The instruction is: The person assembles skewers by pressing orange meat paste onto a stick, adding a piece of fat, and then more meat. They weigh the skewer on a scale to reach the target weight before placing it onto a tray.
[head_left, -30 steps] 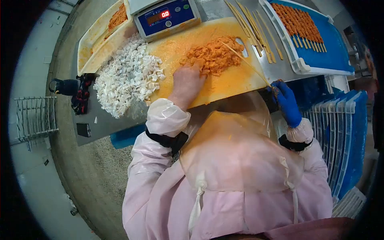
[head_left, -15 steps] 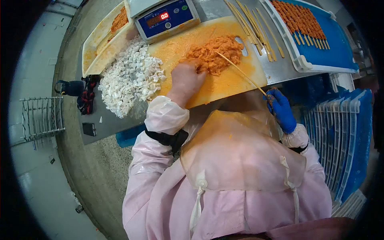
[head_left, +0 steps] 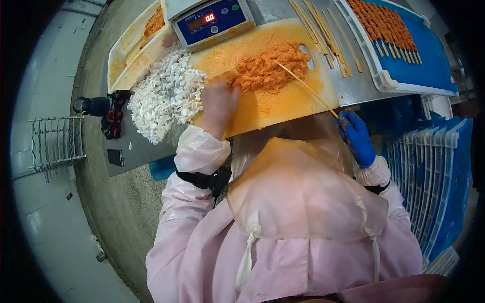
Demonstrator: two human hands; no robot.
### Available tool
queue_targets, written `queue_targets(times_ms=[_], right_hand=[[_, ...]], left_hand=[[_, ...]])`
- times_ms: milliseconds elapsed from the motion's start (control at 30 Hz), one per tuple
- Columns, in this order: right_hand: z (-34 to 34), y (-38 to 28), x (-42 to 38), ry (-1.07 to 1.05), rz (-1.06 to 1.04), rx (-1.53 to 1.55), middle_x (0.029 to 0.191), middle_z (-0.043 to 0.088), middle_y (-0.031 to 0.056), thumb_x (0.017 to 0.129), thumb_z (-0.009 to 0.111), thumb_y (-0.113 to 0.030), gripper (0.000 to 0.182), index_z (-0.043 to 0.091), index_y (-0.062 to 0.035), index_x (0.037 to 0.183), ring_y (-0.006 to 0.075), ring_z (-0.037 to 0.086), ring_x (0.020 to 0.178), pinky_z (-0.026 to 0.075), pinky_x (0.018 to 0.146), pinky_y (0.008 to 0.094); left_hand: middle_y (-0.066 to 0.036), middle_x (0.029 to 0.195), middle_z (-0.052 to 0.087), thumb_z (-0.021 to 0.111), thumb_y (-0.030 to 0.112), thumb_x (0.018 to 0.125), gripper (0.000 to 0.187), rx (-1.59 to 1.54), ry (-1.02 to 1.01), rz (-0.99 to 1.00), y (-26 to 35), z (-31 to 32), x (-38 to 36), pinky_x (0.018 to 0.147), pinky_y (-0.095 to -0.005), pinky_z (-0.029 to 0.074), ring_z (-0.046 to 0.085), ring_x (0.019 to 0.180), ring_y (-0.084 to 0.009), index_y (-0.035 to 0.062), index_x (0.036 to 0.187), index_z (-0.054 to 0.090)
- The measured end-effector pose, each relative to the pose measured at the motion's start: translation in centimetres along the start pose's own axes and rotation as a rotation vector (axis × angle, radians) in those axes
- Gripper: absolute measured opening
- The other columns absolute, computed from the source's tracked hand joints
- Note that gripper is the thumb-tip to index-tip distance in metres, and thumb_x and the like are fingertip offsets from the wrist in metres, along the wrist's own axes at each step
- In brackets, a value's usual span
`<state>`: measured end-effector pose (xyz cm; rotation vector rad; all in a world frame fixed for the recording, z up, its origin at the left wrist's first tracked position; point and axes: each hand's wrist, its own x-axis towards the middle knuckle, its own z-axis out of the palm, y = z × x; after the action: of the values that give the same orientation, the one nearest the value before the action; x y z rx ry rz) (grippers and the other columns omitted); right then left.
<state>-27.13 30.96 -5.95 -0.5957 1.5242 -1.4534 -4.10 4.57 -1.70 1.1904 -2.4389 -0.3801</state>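
Note:
My bare left hand [head_left: 219, 104] is at the left part of a yellow-stained cutting board [head_left: 308, 103]. Its fingers curl closed, with orange marinated meat showing at the fingertips, beside the left end of a heap of the same meat [head_left: 273, 68]. My right hand [head_left: 356, 139], in a blue glove, is closed around the near end of a bamboo skewer [head_left: 310, 92] beyond the board's right corner. The skewer slants up and left, its far end over the meat heap. Left of the board lies a pile of white diced pieces [head_left: 164, 96].
Behind the board stands a digital scale [head_left: 214, 22] reading 0.0. Loose bamboo skewers [head_left: 323, 33] lie at the upper right, near a blue-lined tray [head_left: 429, 65] with rows of loaded skewers. A white tub [head_left: 118, 65] holds more meat. Stacked crates [head_left: 422, 171] stand right.
My left hand has moved left, from the meat heap's front edge toward the white pieces. My right hand still holds the skewer in nearly the same place.

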Motion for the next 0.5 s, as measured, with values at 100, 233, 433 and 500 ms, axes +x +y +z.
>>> queue_targets(times_ms=[100, 233, 433, 500], right_hand=[[0.0, 0.3, 0.1, -0.033, -0.046, -0.044, 0.074, 0.048, -0.003, 0.094, 0.05, -0.016, 0.012, 0.055, -0.0047, 0.094, 0.0028, 0.041, 0.062, 0.035, 0.053, 0.0186], [0.1, -0.1, 0.4, -0.045, -0.027, -0.116, 0.073, 0.047, -0.0031, 0.094, 0.05, -0.015, 0.012, 0.055, -0.0049, 0.093, 0.0029, 0.041, 0.061, 0.034, 0.053, 0.0186], [0.1, 0.6, 0.2, -0.014, 0.004, -0.07, 0.072, 0.047, -0.0029, 0.093, 0.049, -0.013, 0.01, 0.055, -0.0052, 0.093, 0.0028, 0.04, 0.06, 0.033, 0.053, 0.0188], [0.1, 0.7, 0.3, -0.002, -0.003, -0.078, 0.071, 0.047, -0.003, 0.093, 0.049, -0.013, 0.01, 0.055, -0.0054, 0.093, 0.0028, 0.04, 0.06, 0.033, 0.053, 0.019]], left_hand=[[-0.015, 0.085, 0.066, 0.064, 0.011, 0.074, 0.024, 0.077, 0.088, 0.146, 1.9, -0.1, -0.5, 0.069, -0.0379, 0.051, 0.064, 0.076, -0.0307, 0.0091, 0.098, 0.066], [-0.013, 0.083, 0.065, 0.066, 0.012, 0.073, 0.021, 0.243, 0.22, 0.25, 2.9, -0.7, 0.2, 0.067, -0.0382, 0.05, 0.062, 0.075, -0.0311, 0.0115, 0.095, 0.067], [-0.016, 0.082, 0.063, 0.064, 0.015, 0.073, 0.021, 0.078, 0.101, 0.108, 0.9, -1.0, 0.0, 0.068, -0.0423, 0.05, 0.062, 0.077, -0.0334, 0.0107, 0.094, 0.066], [-0.017, 0.082, 0.063, 0.064, 0.016, 0.074, 0.022, 0.121, 0.008, 0.149, 2.5, -0.4, -1.2, 0.068, -0.043, 0.05, 0.061, 0.077, -0.0339, 0.0103, 0.095, 0.066]])
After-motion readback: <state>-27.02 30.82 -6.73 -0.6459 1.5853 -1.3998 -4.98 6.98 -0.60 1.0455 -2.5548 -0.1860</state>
